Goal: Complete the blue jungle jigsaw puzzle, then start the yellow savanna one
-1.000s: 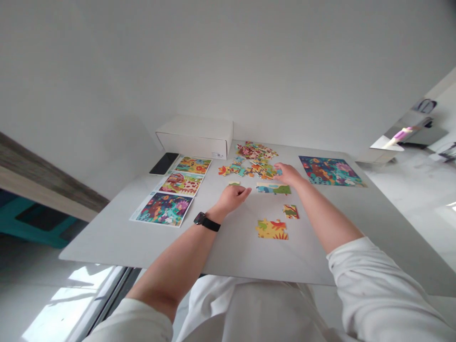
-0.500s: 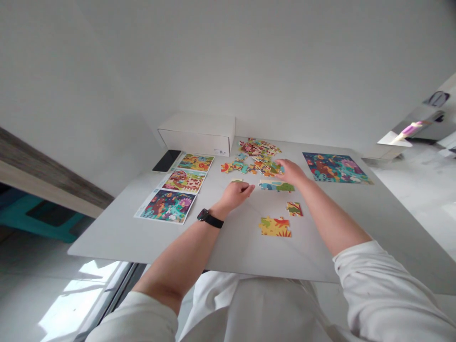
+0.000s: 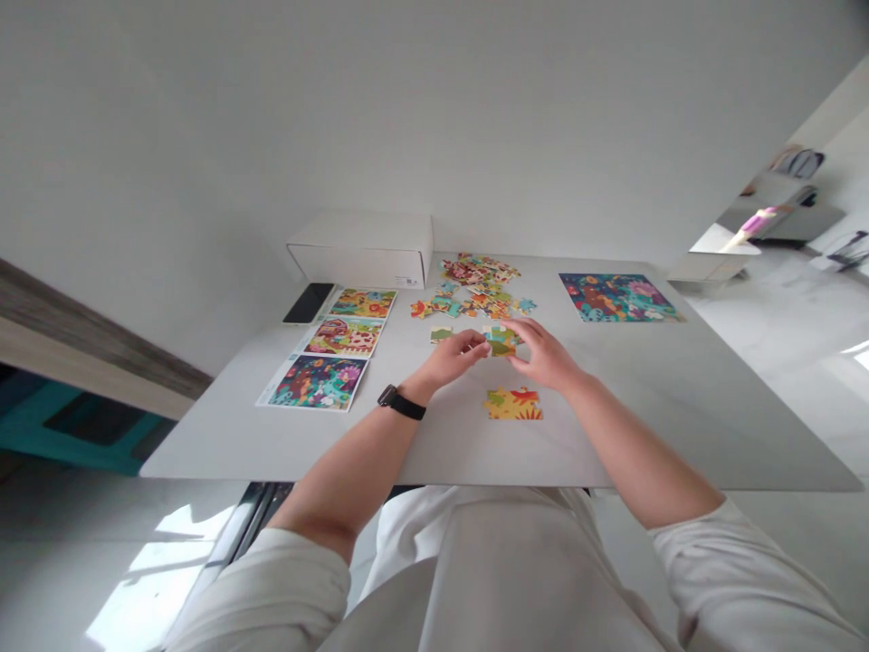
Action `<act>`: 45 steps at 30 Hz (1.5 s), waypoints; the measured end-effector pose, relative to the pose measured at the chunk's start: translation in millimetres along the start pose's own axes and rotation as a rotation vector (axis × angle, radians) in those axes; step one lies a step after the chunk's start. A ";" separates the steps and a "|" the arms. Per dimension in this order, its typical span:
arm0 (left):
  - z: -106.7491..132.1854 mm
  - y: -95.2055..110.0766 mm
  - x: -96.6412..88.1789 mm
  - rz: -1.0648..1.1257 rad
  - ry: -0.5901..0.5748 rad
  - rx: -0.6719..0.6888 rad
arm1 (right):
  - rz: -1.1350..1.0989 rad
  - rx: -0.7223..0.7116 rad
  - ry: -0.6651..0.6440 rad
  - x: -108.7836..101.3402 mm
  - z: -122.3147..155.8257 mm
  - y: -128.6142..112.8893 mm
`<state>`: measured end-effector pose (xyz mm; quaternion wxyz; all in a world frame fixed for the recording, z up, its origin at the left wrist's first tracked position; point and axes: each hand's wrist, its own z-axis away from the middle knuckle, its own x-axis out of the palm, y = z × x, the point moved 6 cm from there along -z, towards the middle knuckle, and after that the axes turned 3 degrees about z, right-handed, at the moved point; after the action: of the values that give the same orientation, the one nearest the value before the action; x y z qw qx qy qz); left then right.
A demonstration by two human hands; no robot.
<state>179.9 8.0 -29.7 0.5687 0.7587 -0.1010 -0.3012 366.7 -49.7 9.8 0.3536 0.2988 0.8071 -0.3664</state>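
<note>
My left hand (image 3: pixel 453 358) and my right hand (image 3: pixel 543 355) meet over the middle of the white table (image 3: pixel 712 407). Together they pinch a green and teal puzzle piece (image 3: pixel 501 341) between their fingertips. A joined yellow and orange puzzle section (image 3: pixel 513 404) lies just in front of my hands. One loose green piece (image 3: pixel 441 334) rests left of my left fingers. A heap of loose colourful pieces (image 3: pixel 479 288) lies beyond my hands. A black watch (image 3: pixel 400 402) sits on my left wrist.
A finished blue puzzle (image 3: pixel 616 297) lies at the far right. Three picture cards (image 3: pixel 338 344) line the left side, with a black phone (image 3: pixel 309 302) beside them. A white box (image 3: pixel 363 249) stands against the wall.
My right hand drew back from the heap toward me and met my left hand, with a piece now between them. The camera shifted a little.
</note>
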 end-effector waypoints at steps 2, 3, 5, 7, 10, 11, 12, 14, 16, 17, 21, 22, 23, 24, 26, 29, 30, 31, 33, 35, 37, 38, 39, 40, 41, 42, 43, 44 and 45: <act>-1.8 -5.7 3.5 0.046 -0.015 -0.007 | -0.024 -0.007 0.026 8.5 6.9 -1.2; -2.8 -8.6 3.9 0.055 -0.012 -0.005 | -0.036 -0.015 0.036 13.2 9.6 -0.9; -4.3 -13.6 2.5 0.052 0.008 0.000 | -0.054 -0.032 0.049 22.0 13.5 -0.1; -4.9 -17.2 0.1 0.044 0.018 -0.004 | -0.057 -0.043 0.055 28.2 15.5 0.1; -5.1 -19.5 -3.7 0.058 0.021 -0.013 | -0.047 -0.057 0.081 29.0 16.1 -2.3; -5.2 -19.7 -4.8 0.063 0.021 -0.017 | -0.043 -0.058 0.091 27.6 15.9 -3.2; -5.3 -19.8 -5.7 0.067 0.023 -0.020 | -0.041 -0.055 0.098 25.7 15.6 -3.6; -5.7 -19.8 -7.0 0.074 0.031 -0.026 | -0.043 -0.038 0.107 21.8 15.3 -2.9; -6.2 -19.7 -7.2 0.078 0.034 -0.029 | -0.054 -0.022 0.112 18.6 15.3 -1.2; -6.5 -19.7 -7.0 0.082 0.034 -0.029 | -0.058 -0.017 0.115 17.6 15.5 -0.4; -7.6 -20.6 -5.3 0.111 0.029 -0.031 | -0.066 -0.001 0.119 16.9 16.3 0.7; -7.7 -20.8 -5.1 0.119 0.029 -0.032 | -0.066 0.001 0.117 17.1 16.4 0.4; -7.6 -20.8 -5.0 0.124 0.028 -0.034 | -0.066 0.002 0.114 17.3 16.3 -0.1; -7.5 -20.6 -5.2 0.125 0.027 -0.034 | -0.066 0.003 0.110 17.5 16.2 -0.4; -6.9 -19.5 -6.1 0.116 0.027 -0.032 | -0.063 0.008 0.103 17.6 16.1 -0.5; -6.1 -17.8 -9.0 0.071 0.041 -0.028 | -0.057 0.015 0.100 17.6 16.3 0.5; -5.9 -17.4 -10.4 0.050 0.053 -0.025 | -0.053 0.016 0.102 17.6 16.5 0.7; -5.8 -16.9 -11.9 0.027 0.067 -0.019 | -0.050 0.015 0.106 17.7 16.7 0.9; -5.2 -15.0 -15.2 -0.027 0.102 0.006 | -0.045 0.010 0.109 18.3 17.1 1.0; -3.4 -10.2 -18.5 -0.098 0.143 0.057 | -0.046 0.004 0.103 19.4 17.2 1.0; -0.2 -1.2 -20.1 -0.164 0.158 0.143 | -0.051 0.001 0.093 20.2 17.3 1.1; 2.0 4.7 -19.6 -0.197 0.145 0.200 | -0.052 0.001 0.091 20.3 17.3 1.2; 4.4 11.1 -18.3 -0.231 0.121 0.260 | -0.052 0.001 0.091 20.0 17.4 1.3; 7.0 17.3 -16.6 -0.267 0.091 0.321 | -0.050 0.001 0.092 19.6 17.5 1.5; 9.5 22.9 -14.9 -0.308 0.063 0.377 | -0.048 0.001 0.093 19.1 17.6 1.6; 11.8 27.5 -13.2 -0.351 0.040 0.425 | -0.046 0.000 0.094 18.7 17.6 1.6; 13.7 30.9 -11.9 -0.391 0.024 0.462 | -0.045 -0.001 0.092 18.6 17.6 1.7; 15.1 33.1 -10.9 -0.423 0.011 0.490 | -0.045 -0.001 0.088 18.7 17.6 1.6; 16.0 34.1 -9.9 -0.446 -0.002 0.508 | -0.045 -0.002 0.084 18.9 17.5 1.6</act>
<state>169.3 -11.2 2.4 0.2813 0.8793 -0.0050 -0.3842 363.2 -58.7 -14.2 0.3112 0.2953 0.8281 -0.3608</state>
